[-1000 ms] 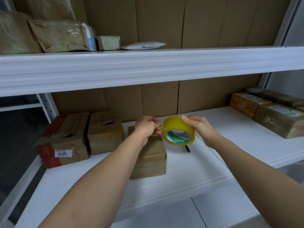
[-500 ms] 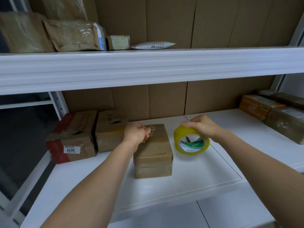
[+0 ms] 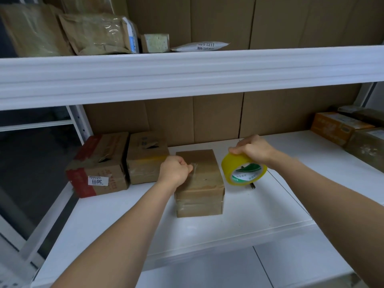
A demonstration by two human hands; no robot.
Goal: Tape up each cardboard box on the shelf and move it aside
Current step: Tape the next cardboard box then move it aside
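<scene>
A small brown cardboard box (image 3: 199, 183) lies in the middle of the white shelf (image 3: 249, 217). My left hand (image 3: 174, 171) hovers over its top left part and pinches the loose end of clear tape. The strip runs right toward a yellow tape roll (image 3: 243, 171), which my right hand (image 3: 255, 149) grips from above, just right of the box. A small dark object (image 3: 252, 185) lies on the shelf below the roll.
Two taped boxes stand at the left: one with red print and a 3011 label (image 3: 97, 165), one plain (image 3: 145, 156). More boxes (image 3: 340, 127) sit at the far right. The upper shelf (image 3: 187, 67) holds packets and hangs overhead.
The roll and my left hand, close together a second ago, have drawn apart, pulling tape out across the box top. My right hand has carried the roll right and down.
</scene>
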